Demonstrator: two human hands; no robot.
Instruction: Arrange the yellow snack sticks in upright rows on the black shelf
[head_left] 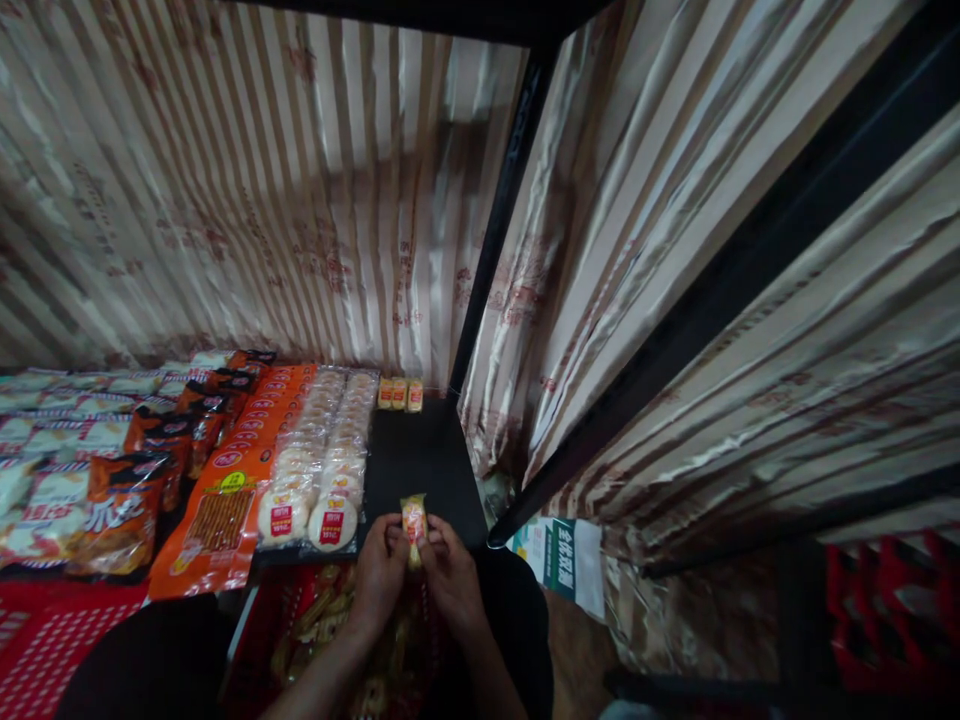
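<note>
Both my left hand (381, 565) and my right hand (448, 570) grip a small yellow snack packet (413, 525) between thumbs and fingers. It is held upright in front of the black shelf (420, 450). Below my hands stands a red basket (255, 640) with several similar yellow wrapped snacks (322, 615) inside. At the back of the shelf, against the curtain, a short row of small yellow packets (400, 394) stands side by side. Left of them lie two columns of round white rice crackers (334, 520) in clear wrappers.
Orange bags of stick snacks (225, 520) and several orange-black snack bags (124, 510) fill the shelf's left side. A black post (495, 220) rises at the shelf corner. Striped curtains (337, 200) hang behind. A green-white bag (562, 560) lies right, and another red basket (67, 640) sits lower left.
</note>
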